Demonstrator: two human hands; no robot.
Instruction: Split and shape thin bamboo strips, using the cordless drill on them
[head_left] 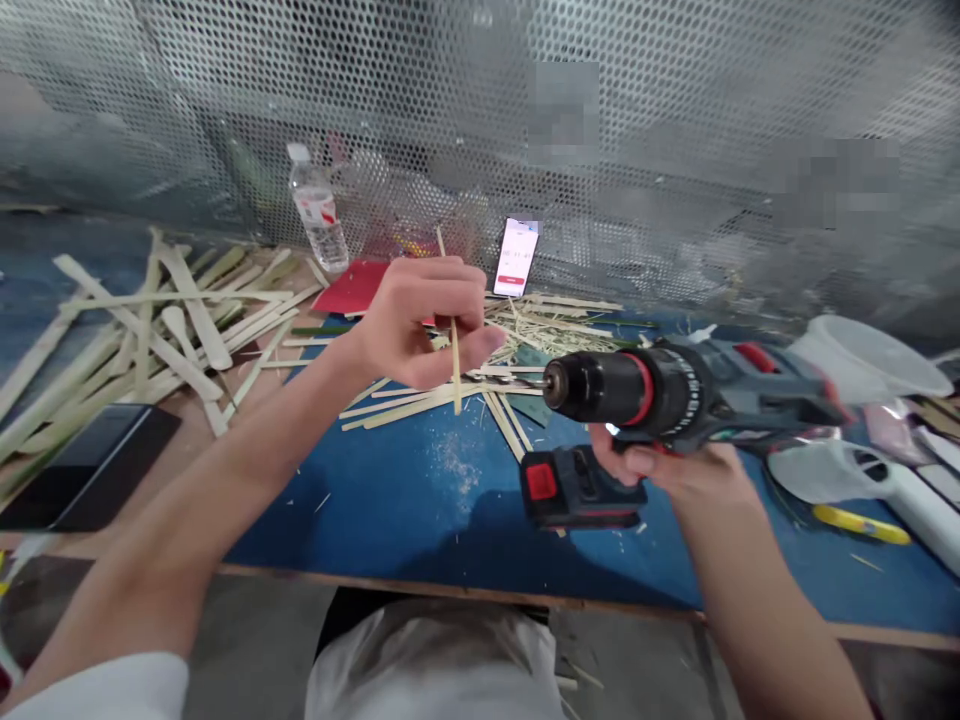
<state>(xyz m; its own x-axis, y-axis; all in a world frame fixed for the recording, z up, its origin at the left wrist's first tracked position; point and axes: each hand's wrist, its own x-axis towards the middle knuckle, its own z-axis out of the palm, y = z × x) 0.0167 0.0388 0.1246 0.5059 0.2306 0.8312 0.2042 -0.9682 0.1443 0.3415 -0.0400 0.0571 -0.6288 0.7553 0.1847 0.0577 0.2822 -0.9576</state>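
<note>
a blue tabletop [375, 520], dusted with pale shavings [454, 462], lies beneath the drill [667, 390]; perforated metal mesh [450, 90] rises behind it. the right hand [694, 482] grips the drill, dark grey and black with red accents. left of the drill, by its slender metal bit [517, 380], the left hand [420, 310] pinches a thin, straight, pale yellow strip [456, 370]; i cannot tell whether they touch.

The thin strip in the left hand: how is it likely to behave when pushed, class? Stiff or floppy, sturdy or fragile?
The thin strip is probably fairly stiff, since its ends stick out with little bend above and below the left hand. It looks light, being so narrow. That slenderness suggests it could flex or snap under a hard push.
</note>
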